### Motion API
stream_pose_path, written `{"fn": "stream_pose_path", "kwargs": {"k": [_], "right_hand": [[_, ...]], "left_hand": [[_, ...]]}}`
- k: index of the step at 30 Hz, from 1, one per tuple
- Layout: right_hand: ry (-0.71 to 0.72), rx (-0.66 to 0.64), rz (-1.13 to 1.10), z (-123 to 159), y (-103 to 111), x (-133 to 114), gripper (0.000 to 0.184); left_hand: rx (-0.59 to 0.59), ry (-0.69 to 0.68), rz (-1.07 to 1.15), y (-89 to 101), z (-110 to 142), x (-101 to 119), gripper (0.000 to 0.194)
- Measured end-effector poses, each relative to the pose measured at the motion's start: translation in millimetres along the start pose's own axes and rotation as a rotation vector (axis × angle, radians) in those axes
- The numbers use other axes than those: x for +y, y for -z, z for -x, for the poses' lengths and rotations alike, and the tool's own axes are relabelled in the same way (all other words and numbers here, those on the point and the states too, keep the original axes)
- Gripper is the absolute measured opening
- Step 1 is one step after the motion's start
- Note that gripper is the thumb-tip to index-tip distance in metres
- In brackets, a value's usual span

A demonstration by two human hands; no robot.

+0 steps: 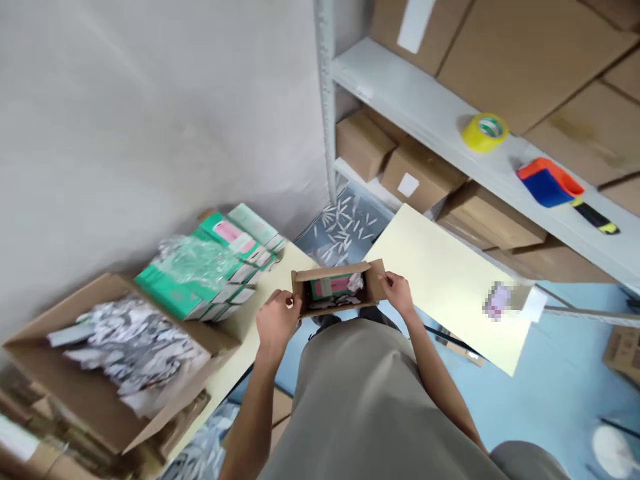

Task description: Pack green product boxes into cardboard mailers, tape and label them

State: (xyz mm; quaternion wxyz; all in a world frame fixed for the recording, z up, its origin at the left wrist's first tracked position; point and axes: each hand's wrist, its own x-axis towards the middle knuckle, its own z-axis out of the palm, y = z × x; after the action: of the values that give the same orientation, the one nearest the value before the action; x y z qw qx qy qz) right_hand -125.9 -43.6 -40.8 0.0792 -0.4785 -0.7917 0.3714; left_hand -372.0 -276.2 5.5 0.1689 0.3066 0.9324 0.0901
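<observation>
Head view: box (326, 273) between left hand (279, 321) and right hand (399, 293), about equally near both, with long axis left to right; gripped at its left end by left fingers, pinched at its right flap (376, 281) by right fingers; green carton (330, 287) and crumpled paper (355, 283) inside.

The left forearm (253, 413) pointed forward, the left hand (276, 321) with its fingers curled; the right forearm (440, 380) angled forward and inward, the right hand (399, 293) pinching thumb to fingers
</observation>
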Motion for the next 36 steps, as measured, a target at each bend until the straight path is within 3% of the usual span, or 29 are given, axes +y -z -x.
{"fn": "stream_pose_path", "kwargs": {"k": [3, 8, 12, 16, 20, 23, 26, 28, 32, 36], "right_hand": [[-0.06, 0.134, -0.063, 8, 50, 47, 0.05], [-0.238, 0.311, -0.128, 28, 121, 126, 0.049], [-0.355, 0.413, -0.181, 44, 153, 170, 0.043], [-0.428, 0.428, -0.18, 56, 164, 199, 0.04], [-0.486, 0.409, -0.167, 60, 161, 213, 0.038], [-0.518, 0.451, -0.102, 52, 157, 213, 0.033], [-0.506, 0.506, 0.04, 34, 160, 208, 0.052], [-0.476, 0.516, 0.084, 18, 166, 206, 0.052], [-0.406, 0.525, 0.018, -9, 180, 210, 0.043], [-0.385, 0.434, -0.129, -16, 180, 214, 0.05]], "left_hand": [[0.034, -0.167, 0.022, -8.6, -19, 66, 0.025], [-0.076, -0.422, -0.029, -42.9, -52, 189, 0.026], [-0.131, -0.548, -0.083, -73.8, -61, 274, 0.025], [-0.173, -0.617, -0.121, -96.1, -60, 327, 0.024], [-0.18, -0.634, -0.136, -107.6, -60, 346, 0.023], [-0.184, -0.634, -0.104, -110.3, -60, 342, 0.02], [-0.191, -0.633, -0.032, -110.5, -57, 335, 0.017], [-0.198, -0.646, 0.018, -110.9, -51, 330, 0.022], [-0.233, -0.721, 0.095, -116.6, -36, 325, 0.034], [-0.381, -0.849, 0.123, -127.7, -27, 321, 0.048]]}}
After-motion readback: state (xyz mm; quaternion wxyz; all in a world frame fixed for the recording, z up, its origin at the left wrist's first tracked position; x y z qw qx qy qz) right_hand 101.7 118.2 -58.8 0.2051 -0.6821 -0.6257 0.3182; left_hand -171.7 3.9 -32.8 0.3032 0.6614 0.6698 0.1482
